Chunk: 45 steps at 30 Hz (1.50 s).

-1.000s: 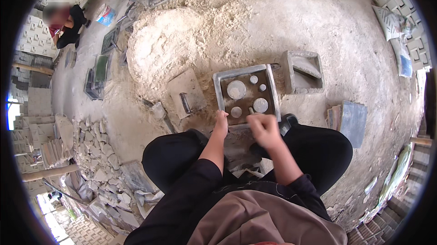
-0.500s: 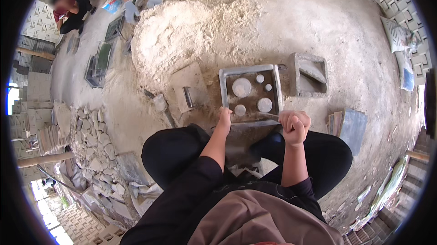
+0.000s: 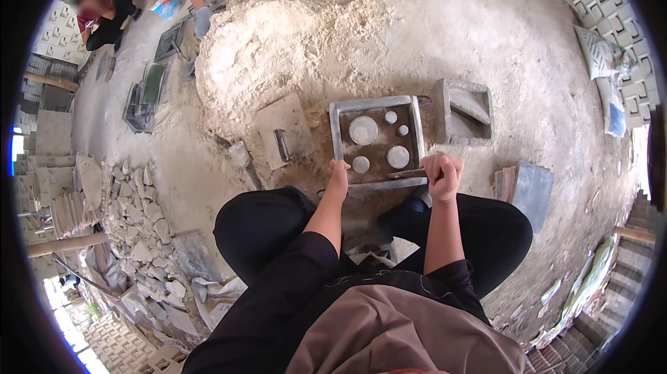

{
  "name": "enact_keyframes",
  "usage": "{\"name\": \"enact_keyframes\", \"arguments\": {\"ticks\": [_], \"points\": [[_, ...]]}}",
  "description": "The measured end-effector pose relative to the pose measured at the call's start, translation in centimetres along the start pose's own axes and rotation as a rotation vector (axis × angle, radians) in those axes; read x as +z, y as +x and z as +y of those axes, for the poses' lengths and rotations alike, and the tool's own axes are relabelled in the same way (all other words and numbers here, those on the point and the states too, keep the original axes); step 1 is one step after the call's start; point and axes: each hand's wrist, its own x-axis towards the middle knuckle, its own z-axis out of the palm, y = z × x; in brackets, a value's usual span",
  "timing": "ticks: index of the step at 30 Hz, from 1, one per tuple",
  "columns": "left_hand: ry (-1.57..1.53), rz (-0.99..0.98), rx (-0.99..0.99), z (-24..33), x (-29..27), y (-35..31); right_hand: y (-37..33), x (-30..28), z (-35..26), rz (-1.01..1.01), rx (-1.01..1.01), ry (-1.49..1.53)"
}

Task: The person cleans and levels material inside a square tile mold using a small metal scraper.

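Observation:
In front of my knees sits a square grey mould frame (image 3: pixel 335 131) with several round pale discs inside, among them a large disc (image 3: pixel 363 130) and a smaller disc (image 3: pixel 397 157) near the right side. My left hand (image 3: pixel 338 175) is closed on the frame's near left corner. Wrapped in a fist, my right hand (image 3: pixel 442 175) grips a thin flat tool (image 3: pixel 407 174), perhaps a knife or narrow trowel. Its blade points left and lies along the inner side of the frame's near edge. The handle is hidden in my fingers.
Left of the mould lie a board with a handle (image 3: pixel 285 131) and a hammer-like tool (image 3: pixel 240 156). A pale powder heap (image 3: pixel 250 54) rises beyond. Rightward stand a concrete box (image 3: pixel 445 111) and stacked slabs (image 3: pixel 533 190). A co-worker's gloved hand (image 3: pixel 202 22) is beyond the heap.
My right hand has turned and come down slightly, bringing the blade along the frame's near edge. My left hand keeps its hold. One of the co-worker's two gloved hands is no longer visible.

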Motion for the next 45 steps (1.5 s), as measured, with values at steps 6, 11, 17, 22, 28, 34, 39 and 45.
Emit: {"name": "enact_keyframes", "arguments": {"ticks": [6, 11, 17, 22, 28, 34, 39, 45], "points": [[0.009, 0.109, 0.118, 1.0, 1.6, -1.3, 1.0, -2.5, -0.2, 0.568, -0.005, 0.274], [-0.066, 0.019, 0.092, -0.2, 0.5, 0.1, -0.1, -0.5, -3.5, 0.005, -0.111, 0.062], [-0.023, 0.142, 0.094, -0.7, 0.4, 0.6, -0.1, -2.2, -1.0, 0.211, -0.130, 0.154], [-0.023, 0.058, 0.084, 0.2, 0.5, -0.9, 0.0, -1.1, -2.6, 0.227, -0.211, 0.225], [0.138, 0.112, 0.127, 1.2, 0.7, -1.5, 0.1, -1.2, -0.8, 0.295, -0.151, 0.184], [0.072, 0.162, 0.140, 0.9, 1.0, -1.4, -0.8, 0.1, 0.1, 0.290, -0.210, 0.106], [0.066, 0.210, 0.156, 1.0, 1.8, -1.4, -1.0, 0.5, -2.4, 0.305, -0.143, 0.106], [0.033, 0.088, 0.140, 0.5, 1.2, -0.9, -3.5, 2.3, 0.4, 0.137, -0.074, -0.111]]}}
